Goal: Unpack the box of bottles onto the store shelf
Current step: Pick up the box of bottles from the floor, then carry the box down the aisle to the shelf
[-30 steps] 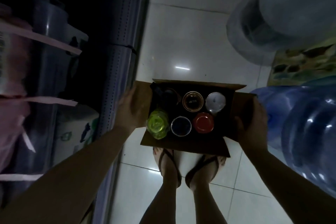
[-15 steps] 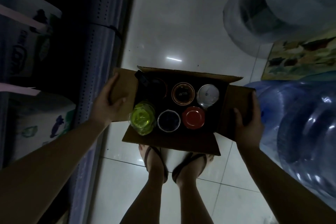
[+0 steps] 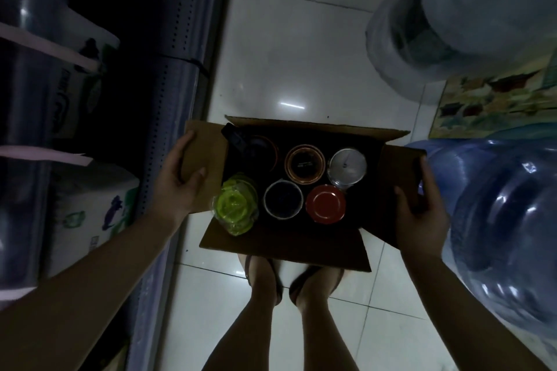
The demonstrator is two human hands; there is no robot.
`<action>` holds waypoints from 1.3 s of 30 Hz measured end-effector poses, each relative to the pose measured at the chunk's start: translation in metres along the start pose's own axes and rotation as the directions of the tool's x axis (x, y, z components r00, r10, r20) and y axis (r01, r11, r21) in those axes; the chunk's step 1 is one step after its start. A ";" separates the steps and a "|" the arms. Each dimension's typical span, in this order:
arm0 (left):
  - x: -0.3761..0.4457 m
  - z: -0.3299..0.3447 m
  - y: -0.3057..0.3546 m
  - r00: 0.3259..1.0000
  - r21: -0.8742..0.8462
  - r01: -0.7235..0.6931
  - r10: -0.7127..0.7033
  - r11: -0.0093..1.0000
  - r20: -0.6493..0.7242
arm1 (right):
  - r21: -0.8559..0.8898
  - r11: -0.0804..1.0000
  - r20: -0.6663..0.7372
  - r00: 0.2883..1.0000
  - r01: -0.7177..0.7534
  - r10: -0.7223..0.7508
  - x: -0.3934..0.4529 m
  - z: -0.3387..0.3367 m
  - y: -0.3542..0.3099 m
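head view | open cardboard box (image 3: 289,238) of bottles (image 3: 304,164) is held above the floor, near the shelf (image 3: 168,99) at left | left hand (image 3: 177,181) is closed on the left flap, right hand (image 3: 422,214) on the right flap, keeping it level | no bottle judged unpacked yet

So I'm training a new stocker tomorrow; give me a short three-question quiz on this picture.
1. True or false: both hands grip the cardboard box by its side flaps.
2. How many lids show inside the box?
3. Which lid sits nearest the left hand: A red, B lime-green, C silver?

Key
1. True; the right hand holds the opposite flap.
2. Six.
3. B, the lime-green lid.
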State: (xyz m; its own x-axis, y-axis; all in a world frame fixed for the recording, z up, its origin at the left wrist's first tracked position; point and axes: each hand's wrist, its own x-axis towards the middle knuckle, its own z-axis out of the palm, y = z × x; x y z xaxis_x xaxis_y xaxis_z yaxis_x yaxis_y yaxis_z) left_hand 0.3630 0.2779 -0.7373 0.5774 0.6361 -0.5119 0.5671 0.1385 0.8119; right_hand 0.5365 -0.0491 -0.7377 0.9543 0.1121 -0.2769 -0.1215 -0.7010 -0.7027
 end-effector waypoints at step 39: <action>-0.353 -0.081 0.443 0.810 0.215 -0.531 0.416 0.820 0.413 | 0.235 0.948 -0.469 0.829 -0.216 0.305 -0.352 -0.410 -0.257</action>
State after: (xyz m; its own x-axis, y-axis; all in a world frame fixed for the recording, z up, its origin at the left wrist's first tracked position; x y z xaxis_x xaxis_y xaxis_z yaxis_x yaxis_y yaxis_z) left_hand 0.3627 0.1763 -0.1742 0.9464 0.2592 -0.1928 0.2847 -0.3871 0.8770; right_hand 0.3439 -0.1970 -0.1912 0.8818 -0.4515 -0.1364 -0.3854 -0.5231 -0.7602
